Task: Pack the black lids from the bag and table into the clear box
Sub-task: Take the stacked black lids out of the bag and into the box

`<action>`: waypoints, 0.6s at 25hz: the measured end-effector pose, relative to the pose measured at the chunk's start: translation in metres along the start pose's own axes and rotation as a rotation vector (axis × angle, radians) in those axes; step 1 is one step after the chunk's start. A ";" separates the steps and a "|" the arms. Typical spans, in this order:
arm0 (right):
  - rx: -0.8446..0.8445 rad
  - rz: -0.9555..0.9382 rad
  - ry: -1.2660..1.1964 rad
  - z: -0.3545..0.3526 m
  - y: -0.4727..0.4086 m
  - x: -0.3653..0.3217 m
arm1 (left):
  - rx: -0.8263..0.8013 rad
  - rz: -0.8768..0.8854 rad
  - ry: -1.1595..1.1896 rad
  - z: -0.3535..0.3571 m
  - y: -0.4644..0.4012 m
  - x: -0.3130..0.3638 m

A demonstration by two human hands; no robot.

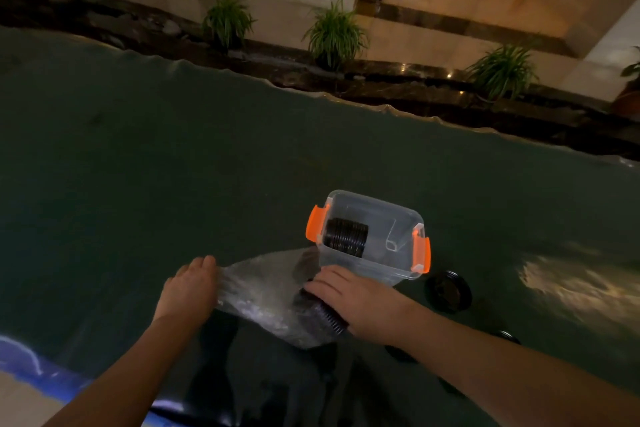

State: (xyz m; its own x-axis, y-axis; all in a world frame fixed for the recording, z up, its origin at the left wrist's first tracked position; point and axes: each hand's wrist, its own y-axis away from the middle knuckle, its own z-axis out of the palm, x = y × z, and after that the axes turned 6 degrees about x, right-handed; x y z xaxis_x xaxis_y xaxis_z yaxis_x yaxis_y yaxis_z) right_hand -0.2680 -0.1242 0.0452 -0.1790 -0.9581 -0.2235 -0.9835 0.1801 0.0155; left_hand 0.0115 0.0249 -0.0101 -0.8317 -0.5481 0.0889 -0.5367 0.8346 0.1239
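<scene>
On the tabletop, your right hand is gripping a row of black lids at the bag mouth — left hand is pinning the bag's end, fingers flat. More lids are sitting inside the clear box; one loose lid is lying just right of it.

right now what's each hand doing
Left hand: open, fingers flat on the plastic bag.
Right hand: gripping a stack of black lids.
</scene>
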 end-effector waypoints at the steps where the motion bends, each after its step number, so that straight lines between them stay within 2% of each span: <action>1: 0.005 0.019 -0.009 -0.007 0.006 0.005 | 0.012 -0.012 -0.007 -0.004 0.001 -0.004; 7: 0.075 0.082 0.136 -0.063 0.042 0.055 | 0.075 -0.053 0.007 -0.020 -0.003 -0.016; 11: 0.091 0.143 0.189 -0.096 0.044 0.092 | 0.126 0.049 -0.021 -0.023 -0.002 -0.001; 15: 0.055 0.176 0.191 -0.097 0.037 0.122 | 0.191 0.166 0.033 -0.030 -0.005 0.035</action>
State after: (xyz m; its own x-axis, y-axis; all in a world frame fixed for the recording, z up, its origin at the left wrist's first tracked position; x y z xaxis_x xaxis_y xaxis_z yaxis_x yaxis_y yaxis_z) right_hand -0.3283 -0.2557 0.1129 -0.3534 -0.9348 -0.0340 -0.9350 0.3541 -0.0166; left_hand -0.0107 -0.0003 0.0220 -0.9074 -0.4013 0.1249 -0.4127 0.9070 -0.0839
